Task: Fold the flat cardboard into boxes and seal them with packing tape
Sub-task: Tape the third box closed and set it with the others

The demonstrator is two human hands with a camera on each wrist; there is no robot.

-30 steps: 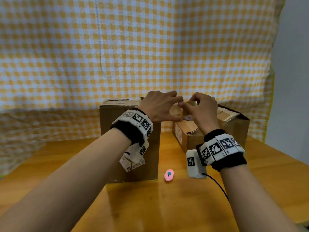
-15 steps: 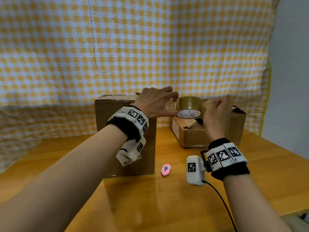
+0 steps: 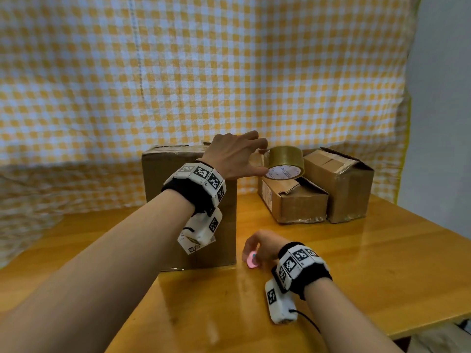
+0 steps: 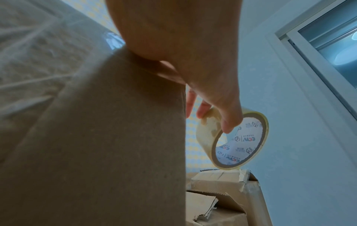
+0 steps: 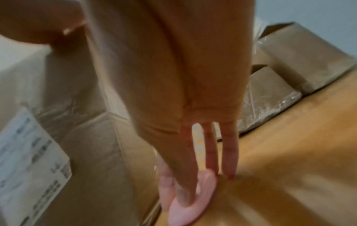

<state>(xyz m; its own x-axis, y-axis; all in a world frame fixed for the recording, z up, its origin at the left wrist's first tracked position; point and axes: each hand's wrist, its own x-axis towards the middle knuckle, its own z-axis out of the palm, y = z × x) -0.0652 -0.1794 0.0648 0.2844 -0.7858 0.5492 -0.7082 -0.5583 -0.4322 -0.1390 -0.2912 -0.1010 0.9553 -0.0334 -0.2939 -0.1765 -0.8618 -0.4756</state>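
1. Left hand (image 3: 233,155) up beside the top right corner of the tall box (image 3: 188,207), pinching the tape roll (image 3: 285,161) between thumb and fingertips; roll held in the air above the low open box (image 3: 293,200), not touching it.
2. Right hand (image 3: 262,247) down on the wooden table (image 3: 369,263), just beside the tall box's near corner, fingers closing round the small pink cutter (image 3: 251,261); wrist view blurred, but fingertips on it and thumb under its edge, so judged a pinch.
3. Third box (image 3: 341,184) behind the low one, touching it, old tape across its top.
4. Tape roll: light, stiff cardboard core, smooth and slick outside, sticky at the free end; best held through the core or across its width, as now, to let it unwind.
5. Cutter: tiny, light, hard plastic, likely to skid on the glossy table; best taken by its flat sides.
6. Boxes: stiff but dented corrugated board, flaps springy; likely to need pressing down while taped.
7. Writing: blue logos repeated inside the roll's white core, roughly "CCTV", not surely legible; printed white label (image 5: 29,168) on the tall box's side, too blurred to read.
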